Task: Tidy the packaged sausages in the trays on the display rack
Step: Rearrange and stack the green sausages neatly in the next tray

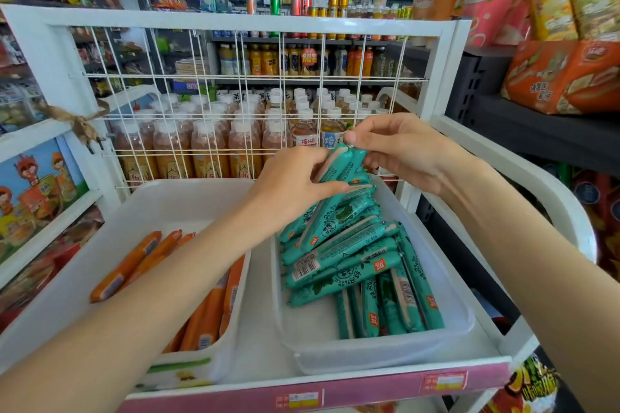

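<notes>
Both hands up: left hand [291, 185] grips teal sausages [339, 168], right hand [396, 147] apparently pinches their far tips above the right tray [449, 329].

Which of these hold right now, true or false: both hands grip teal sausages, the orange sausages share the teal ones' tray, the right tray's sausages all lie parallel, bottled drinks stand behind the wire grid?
1. Both the left hand and right hand hold teal sausages. True.
2. Orange sausages share the teal ones' tray. False: they lie in the left tray; teal ones fill the right tray.
3. The right tray's sausages all lie parallel. False: they cross at different angles.
4. Bottled drinks stand behind the wire grid. True.
</notes>
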{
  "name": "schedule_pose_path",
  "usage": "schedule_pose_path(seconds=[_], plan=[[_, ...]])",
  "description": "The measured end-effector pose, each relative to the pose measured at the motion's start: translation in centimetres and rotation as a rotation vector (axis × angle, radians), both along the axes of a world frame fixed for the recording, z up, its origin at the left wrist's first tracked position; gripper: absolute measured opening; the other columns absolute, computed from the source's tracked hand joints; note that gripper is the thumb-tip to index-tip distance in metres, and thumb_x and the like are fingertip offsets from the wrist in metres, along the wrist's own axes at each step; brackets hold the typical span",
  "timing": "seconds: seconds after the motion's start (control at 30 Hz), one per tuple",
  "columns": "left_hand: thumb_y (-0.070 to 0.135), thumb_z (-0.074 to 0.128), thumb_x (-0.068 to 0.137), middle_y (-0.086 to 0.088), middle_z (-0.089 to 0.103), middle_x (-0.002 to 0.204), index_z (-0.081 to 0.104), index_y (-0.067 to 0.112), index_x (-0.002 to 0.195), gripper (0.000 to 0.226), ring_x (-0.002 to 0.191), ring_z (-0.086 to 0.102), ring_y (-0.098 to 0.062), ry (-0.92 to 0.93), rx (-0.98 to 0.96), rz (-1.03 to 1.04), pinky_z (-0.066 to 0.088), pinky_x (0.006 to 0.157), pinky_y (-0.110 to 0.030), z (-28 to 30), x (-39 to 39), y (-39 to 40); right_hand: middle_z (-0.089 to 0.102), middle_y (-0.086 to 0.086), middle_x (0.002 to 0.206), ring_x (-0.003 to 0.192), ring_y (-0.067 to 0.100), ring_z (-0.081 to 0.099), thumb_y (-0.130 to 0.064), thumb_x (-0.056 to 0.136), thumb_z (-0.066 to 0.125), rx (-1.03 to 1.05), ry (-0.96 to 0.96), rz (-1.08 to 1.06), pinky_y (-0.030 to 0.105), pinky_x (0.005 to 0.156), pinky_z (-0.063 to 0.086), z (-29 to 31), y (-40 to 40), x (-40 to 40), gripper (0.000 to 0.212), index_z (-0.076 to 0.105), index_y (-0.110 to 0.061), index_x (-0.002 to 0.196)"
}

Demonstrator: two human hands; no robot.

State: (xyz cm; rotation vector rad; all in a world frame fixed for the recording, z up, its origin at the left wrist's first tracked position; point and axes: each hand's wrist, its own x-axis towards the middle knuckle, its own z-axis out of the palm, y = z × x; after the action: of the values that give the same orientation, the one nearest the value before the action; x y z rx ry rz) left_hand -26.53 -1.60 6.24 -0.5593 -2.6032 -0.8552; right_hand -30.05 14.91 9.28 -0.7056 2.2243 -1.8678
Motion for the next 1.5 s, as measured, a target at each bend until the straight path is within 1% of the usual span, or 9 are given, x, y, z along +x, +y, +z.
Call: schedule_pose_path(seconds=[0.13,0.2,0.33,0.47,0.63,0.9,1.13,1.4,1.5], plan=[[0.033,0.068,0.079,-0.001,0.071,0.091,0.067,0.014,0.095,0.025,0.083,0.066,-0.017,-0.033,0.044,-0.033,0.053,0.076,-0.040,0.0,-0.6,-0.4,0.066,0.002,0.072,0.060,0.009,0.054,-0.017,0.076,0.063,-0.127,-0.013,-0.020,0.014,0.055,0.046,-0.4,0.0,-0.2,0.012,0.063,-0.005,0.076],[0.027,0.067,0.080,0.003,0.069,0.091,0.066,0.015,0.098,0.022,0.082,0.065,-0.013,-0.094,0.162,-0.039,0.055,0.073,-0.031,0.2,-1.1,-0.7,0.066,0.004,0.079,0.066,0.010,0.060,-0.014,0.086,0.056,-0.209,-0.039,-0.050,0.014,0.062,0.051,-1.0,0.3,-0.2,0.013,0.064,-0.004,0.089],[0.019,0.061,0.085,0.004,0.064,0.084,0.060,0.018,0.085,0.002,0.077,0.059,-0.008,-0.380,0.802,0.091,0.049,0.066,-0.019,1.1,-3.0,-2.5,0.066,0.006,0.102,0.083,0.015,0.065,-0.012,0.088,0.057,0.177,0.098,-0.040,0.019,0.076,0.054,-3.7,0.8,0.4,0.018,0.062,-0.008,0.105],[0.016,0.064,0.083,-0.003,0.065,0.086,0.060,0.010,0.088,0.009,0.081,0.062,-0.013,-0.525,1.185,0.157,0.054,0.074,-0.023,1.3,-4.6,-4.1,0.069,0.009,0.097,0.082,0.014,0.068,0.000,0.085,0.057,0.008,0.050,0.035,0.022,0.077,0.055,-5.6,0.4,1.3,0.022,0.061,-0.006,0.105],[0.016,0.065,0.083,-0.005,0.065,0.083,0.060,0.009,0.087,0.010,0.074,0.062,-0.013,-0.544,1.261,0.155,0.051,0.052,-0.017,1.2,-4.8,-4.1,0.071,-0.004,0.084,0.080,0.009,0.068,-0.007,0.069,0.069,-0.048,0.147,0.006,0.019,0.078,0.053,-6.0,0.1,1.3,0.028,0.064,-0.015,0.095],[0.016,0.064,0.084,-0.004,0.064,0.083,0.060,0.009,0.088,0.009,0.069,0.060,-0.011,-0.535,1.277,0.153,0.045,0.043,-0.014,1.4,-4.7,-3.7,0.072,-0.003,0.083,0.080,0.014,0.069,-0.015,0.065,0.071,0.000,0.330,0.000,0.024,0.079,0.054,-5.8,-0.6,1.2,0.033,0.061,-0.016,0.097],[0.017,0.063,0.086,-0.002,0.063,0.081,0.060,0.010,0.091,0.010,0.068,0.060,-0.010,-0.529,1.252,0.111,0.048,0.047,-0.015,1.4,-4.6,-3.4,0.073,-0.008,0.084,0.081,0.012,0.070,-0.011,0.066,0.069,-0.066,0.362,0.018,0.024,0.079,0.055,-5.6,-0.3,1.1,0.026,0.064,-0.012,0.092],[0.014,0.061,0.086,-0.001,0.065,0.087,0.061,0.014,0.089,0.003,0.084,0.060,-0.013,-0.488,1.174,0.025,0.049,0.081,-0.025,1.5,-4.6,-2.7,0.073,-0.008,0.086,0.085,0.013,0.069,-0.012,0.069,0.066,-0.136,0.367,-0.013,0.025,0.078,0.055,-5.6,-0.2,0.4,0.023,0.064,-0.013,0.092],[0.013,0.061,0.086,-0.002,0.065,0.086,0.060,0.014,0.090,0.005,0.080,0.060,-0.012,-0.514,1.224,0.045,0.048,0.065,-0.018,1.7,-4.6,-2.7,0.071,-0.009,0.084,0.082,0.010,0.068,-0.014,0.071,0.067,-0.079,0.438,-0.102,0.021,0.078,0.054,-5.7,-0.3,0.5,0.024,0.066,-0.018,0.095]])
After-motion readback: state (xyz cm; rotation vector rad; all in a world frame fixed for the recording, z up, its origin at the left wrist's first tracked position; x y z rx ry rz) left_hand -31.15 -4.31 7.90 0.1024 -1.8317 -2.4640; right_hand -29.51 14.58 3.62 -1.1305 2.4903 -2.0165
